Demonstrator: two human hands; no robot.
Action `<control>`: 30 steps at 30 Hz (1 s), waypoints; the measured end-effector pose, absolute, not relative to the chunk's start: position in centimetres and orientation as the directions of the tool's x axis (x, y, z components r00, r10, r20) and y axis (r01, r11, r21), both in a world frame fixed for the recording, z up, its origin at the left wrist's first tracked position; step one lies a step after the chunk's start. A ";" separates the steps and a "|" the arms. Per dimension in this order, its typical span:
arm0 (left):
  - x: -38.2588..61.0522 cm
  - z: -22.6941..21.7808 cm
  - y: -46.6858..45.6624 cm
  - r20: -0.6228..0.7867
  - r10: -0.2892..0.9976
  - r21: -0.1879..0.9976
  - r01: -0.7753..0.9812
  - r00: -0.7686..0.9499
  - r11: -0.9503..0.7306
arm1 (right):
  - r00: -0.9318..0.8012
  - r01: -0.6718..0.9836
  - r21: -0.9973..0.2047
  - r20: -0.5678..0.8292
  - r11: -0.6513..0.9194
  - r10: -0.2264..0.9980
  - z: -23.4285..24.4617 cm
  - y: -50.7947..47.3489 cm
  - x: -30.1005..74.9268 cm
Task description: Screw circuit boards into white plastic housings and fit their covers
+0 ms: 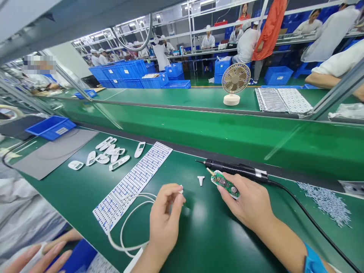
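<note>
In my right hand [247, 201] I hold a small green circuit board [224, 183] set in a white casing, with gold-coloured prongs sticking out at its far left end. The fingers and thumb of my left hand [167, 216] pinch a tiny white piece [181, 188], mostly hidden by the fingertips. Between the two hands a white T-shaped plastic part [201, 180] lies on the green bench top. Just beyond my right hand rests a black electric screwdriver [236, 168], its bit pointing left.
Several white plastic shells [113, 153] and a white sheet with blue printed rows [133, 185] lie to the left. A white cable [122, 235] loops beside my left forearm. Small pale screws [327, 203] are heaped at right. A blue tray [51, 127] stands far left; another person's hand [51, 258] shows lower left.
</note>
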State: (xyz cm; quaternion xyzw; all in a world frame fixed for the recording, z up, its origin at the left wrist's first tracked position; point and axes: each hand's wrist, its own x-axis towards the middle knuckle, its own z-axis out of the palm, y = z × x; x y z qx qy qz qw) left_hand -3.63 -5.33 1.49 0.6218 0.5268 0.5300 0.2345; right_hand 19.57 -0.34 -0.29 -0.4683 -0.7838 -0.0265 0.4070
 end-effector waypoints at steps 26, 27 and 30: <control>0.9 3.0 0.2 0.068 0.998 0.995 -0.080 0.014 -0.067 | -0.423 0.665 -0.299 0.604 0.684 0.675 0.4 -0.9 19.1; 1.0 3.0 0.1 0.062 0.998 0.995 -0.076 0.008 -0.061 | -0.425 0.665 -0.294 0.606 0.686 0.672 0.3 -0.9 19.1; 1.3 2.8 0.1 0.039 0.999 0.997 -0.071 -0.001 -0.038 | -0.432 0.665 -0.283 0.609 0.691 0.665 0.2 -1.0 19.0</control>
